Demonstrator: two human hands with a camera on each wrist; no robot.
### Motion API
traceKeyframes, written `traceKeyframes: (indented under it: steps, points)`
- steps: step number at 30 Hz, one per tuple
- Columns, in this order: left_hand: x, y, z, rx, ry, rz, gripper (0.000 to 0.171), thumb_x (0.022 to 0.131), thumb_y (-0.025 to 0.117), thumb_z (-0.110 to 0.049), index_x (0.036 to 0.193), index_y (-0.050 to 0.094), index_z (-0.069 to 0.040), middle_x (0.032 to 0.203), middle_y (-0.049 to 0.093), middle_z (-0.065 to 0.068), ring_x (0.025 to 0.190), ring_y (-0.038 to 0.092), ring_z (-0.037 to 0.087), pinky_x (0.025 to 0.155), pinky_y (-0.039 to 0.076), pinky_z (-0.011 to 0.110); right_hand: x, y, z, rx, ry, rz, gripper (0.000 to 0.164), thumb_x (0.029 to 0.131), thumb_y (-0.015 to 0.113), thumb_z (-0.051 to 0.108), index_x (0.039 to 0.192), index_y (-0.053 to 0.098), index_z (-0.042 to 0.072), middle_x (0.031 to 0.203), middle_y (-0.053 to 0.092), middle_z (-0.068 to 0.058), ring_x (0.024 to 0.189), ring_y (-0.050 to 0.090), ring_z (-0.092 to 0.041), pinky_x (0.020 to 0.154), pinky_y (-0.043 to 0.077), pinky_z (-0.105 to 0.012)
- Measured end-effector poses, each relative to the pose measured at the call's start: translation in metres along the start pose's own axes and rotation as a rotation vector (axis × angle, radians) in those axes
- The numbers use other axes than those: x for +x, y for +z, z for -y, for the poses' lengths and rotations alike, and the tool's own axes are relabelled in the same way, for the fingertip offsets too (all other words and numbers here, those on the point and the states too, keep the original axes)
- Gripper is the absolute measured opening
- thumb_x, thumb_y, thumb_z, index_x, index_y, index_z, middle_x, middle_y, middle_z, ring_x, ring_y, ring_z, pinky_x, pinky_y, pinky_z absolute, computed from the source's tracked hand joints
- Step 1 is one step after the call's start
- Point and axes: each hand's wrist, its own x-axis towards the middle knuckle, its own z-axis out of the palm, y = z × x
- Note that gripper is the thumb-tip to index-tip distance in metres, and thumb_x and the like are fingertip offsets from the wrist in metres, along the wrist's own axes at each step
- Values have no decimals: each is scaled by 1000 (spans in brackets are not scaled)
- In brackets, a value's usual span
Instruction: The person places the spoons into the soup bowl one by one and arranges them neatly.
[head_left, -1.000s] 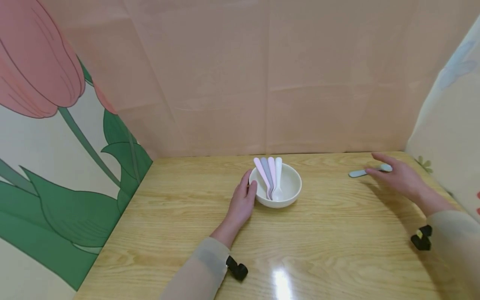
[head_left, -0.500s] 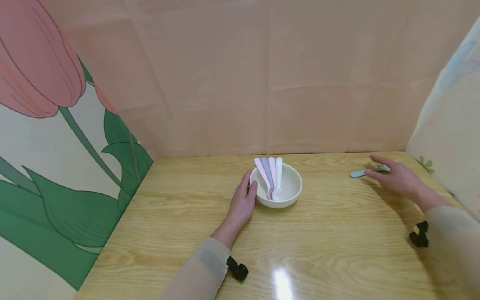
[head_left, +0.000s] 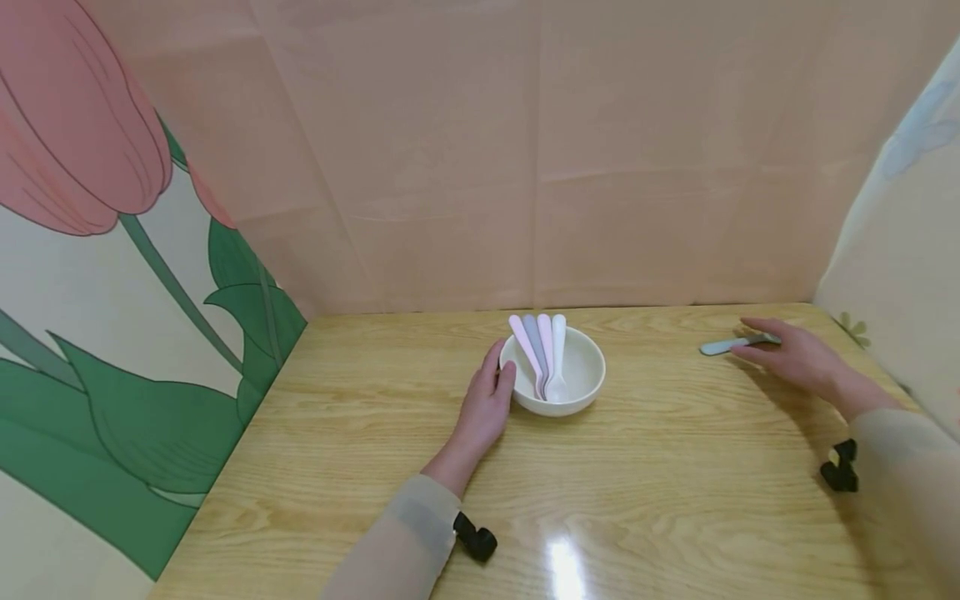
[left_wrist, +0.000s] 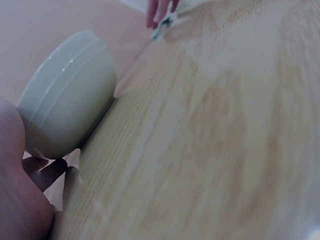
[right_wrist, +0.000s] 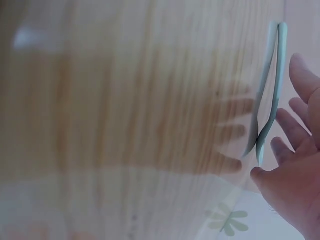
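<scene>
A white bowl (head_left: 588, 379) stands on the table, and my left hand (head_left: 483, 404) holds it at its left side, thumb near the rim. In the left wrist view, fingers of that hand reach in under the bowl (left_wrist: 75, 100). Several small spoons (head_left: 557, 358) in pink, purple and white lean in the bowl, handles up at the back. On the right a pale green spoon (head_left: 722, 346) lies on the table. Just over it is my right hand (head_left: 798, 358), thumb and fingers spread. The right wrist view shows that hand (right_wrist: 295, 145) apart from the spoon (right_wrist: 280, 75).
The wooden table (head_left: 637, 483) ends at a pink cloth backdrop (head_left: 420, 167). A tulip-printed panel (head_left: 150, 392) borders it on the left, a pale printed panel (head_left: 900, 275) on the right.
My right hand has sunk slightly toward the green spoon, and the gap between its thumb and fingers has narrowed. My left hand and the bowl have stayed put.
</scene>
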Motion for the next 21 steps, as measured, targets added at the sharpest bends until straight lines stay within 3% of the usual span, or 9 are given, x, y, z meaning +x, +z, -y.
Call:
traceKeyframes:
  steps: [14, 21]
  points:
    - [-1, -3, 0, -6, 3, 6, 52, 108, 35, -51, 158, 25, -43, 157, 40, -6, 141, 38, 11, 116, 32, 37, -3, 2, -5, -4, -8, -30, 83, 94, 69, 47, 155, 35, 1, 145, 38, -41, 127, 34, -63, 96, 33, -70]
    - [-1, -3, -1, -4, 0, 2, 52, 108, 36, -50, 159, 25, -42, 157, 39, -4, 142, 37, 14, 116, 31, 39, -4, 1, -8, -15, -25, -107, 76, 94, 70, 46, 149, 45, -1, 133, 58, -30, 125, 45, -54, 94, 36, -61]
